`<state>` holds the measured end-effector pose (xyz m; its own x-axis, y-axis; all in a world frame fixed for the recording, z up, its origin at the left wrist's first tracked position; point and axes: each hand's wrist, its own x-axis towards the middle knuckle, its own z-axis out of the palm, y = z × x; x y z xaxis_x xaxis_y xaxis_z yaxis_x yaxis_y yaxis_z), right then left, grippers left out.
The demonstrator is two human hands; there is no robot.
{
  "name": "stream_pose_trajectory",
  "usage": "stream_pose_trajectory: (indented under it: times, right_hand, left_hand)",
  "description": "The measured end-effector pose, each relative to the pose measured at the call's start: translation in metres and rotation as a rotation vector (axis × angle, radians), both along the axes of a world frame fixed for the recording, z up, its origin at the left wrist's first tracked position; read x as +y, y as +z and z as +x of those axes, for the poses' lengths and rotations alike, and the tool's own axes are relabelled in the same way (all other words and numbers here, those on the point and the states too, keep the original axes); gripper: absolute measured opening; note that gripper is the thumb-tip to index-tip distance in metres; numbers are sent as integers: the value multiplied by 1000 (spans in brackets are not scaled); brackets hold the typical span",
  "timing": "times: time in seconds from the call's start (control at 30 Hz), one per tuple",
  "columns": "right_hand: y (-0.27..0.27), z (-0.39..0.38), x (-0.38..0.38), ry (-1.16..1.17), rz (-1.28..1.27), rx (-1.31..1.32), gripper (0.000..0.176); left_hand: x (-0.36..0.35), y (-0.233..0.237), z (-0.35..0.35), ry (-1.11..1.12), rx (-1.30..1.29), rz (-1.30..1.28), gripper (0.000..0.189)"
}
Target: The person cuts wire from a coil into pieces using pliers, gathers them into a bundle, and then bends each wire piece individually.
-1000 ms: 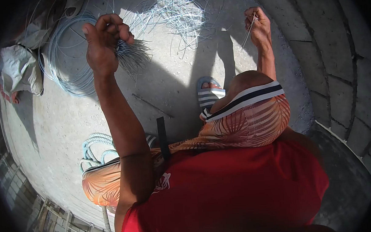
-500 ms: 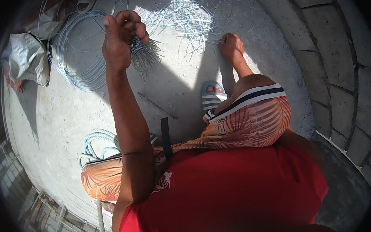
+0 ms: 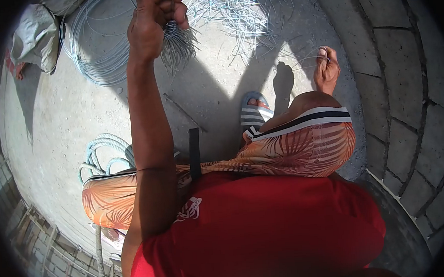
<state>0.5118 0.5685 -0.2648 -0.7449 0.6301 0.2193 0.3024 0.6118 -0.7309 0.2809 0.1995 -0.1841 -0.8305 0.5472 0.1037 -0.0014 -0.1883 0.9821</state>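
My left hand is raised at the top of the view, its fingers curled round a bundle of short thin wires. The cut ends fan out below the fingers. At the right, my right hand pinches a thin wire, whose loose length reaches left. A tangled heap of loose wires lies on the concrete floor between and beyond my hands. Left of my left hand rests a large coil of wire, partly behind the hand and forearm.
A whitish sack stands at the upper left. A pale rope lies looped beside my left knee. A thin rod is on the floor before me. A block wall curves along the right. My sandalled foot is below the wire heap.
My right hand has moved right, away from the wire heap, and a wire now shows in its fingers. The view has shifted slightly; my left hand keeps its grip on the bundle.
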Motion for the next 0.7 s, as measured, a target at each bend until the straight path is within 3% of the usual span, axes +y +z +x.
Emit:
stream_pose_trajectory:
  times: [0.13, 0.23, 0.33, 0.37, 0.57, 0.7]
  right_hand:
    - [7, -13, 15, 26, -267, 112, 28]
    - [9, -27, 11, 193, -399, -283, 19]
    - [-29, -38, 2, 439, -10, -304, 23]
    - [-31, -44, -3, 438, 81, -418, 24]
    - [-71, -50, -12, 259, 181, -559, 27]
    - [-93, -29, -23, 243, 295, -542, 26]
  left_hand:
    - [9, -3, 1, 51, 9, 105, 74]
    - [11, 0, 1, 56, 27, 119, 75]
    - [12, 2, 5, 54, 9, 120, 74]
    - [11, 2, 5, 62, 3, 121, 74]
    - [2, 0, 7, 88, -10, 96, 74]
    - [-2, 4, 7, 25, -15, -55, 86]
